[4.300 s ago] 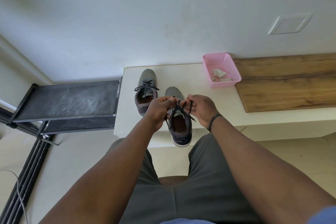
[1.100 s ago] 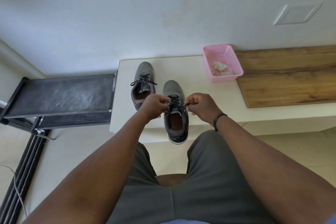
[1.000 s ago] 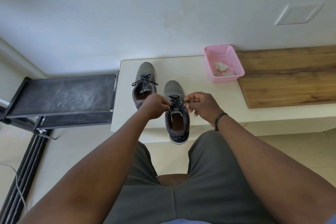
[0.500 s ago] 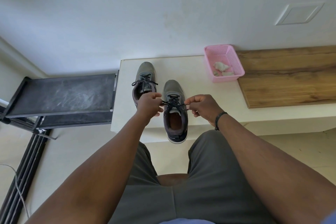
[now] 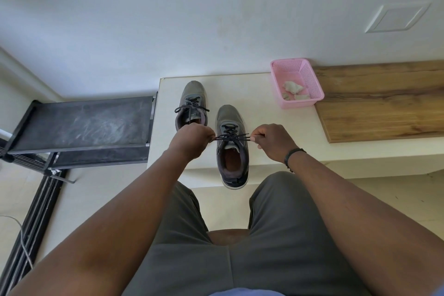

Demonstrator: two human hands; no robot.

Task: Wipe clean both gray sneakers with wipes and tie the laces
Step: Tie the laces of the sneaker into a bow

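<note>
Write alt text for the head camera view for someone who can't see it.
A person's left hand and right hand pull the laces of the nearer gray sneaker sideways on a white table. A second sneaker sits beside it; a pink basket holds crumpled wipes.

We have one head-worn camera looking steeply down past our forearms at the white table, close by, with the wall beyond.

Bare tabletop lies between near sneaker and pink basket.
</note>
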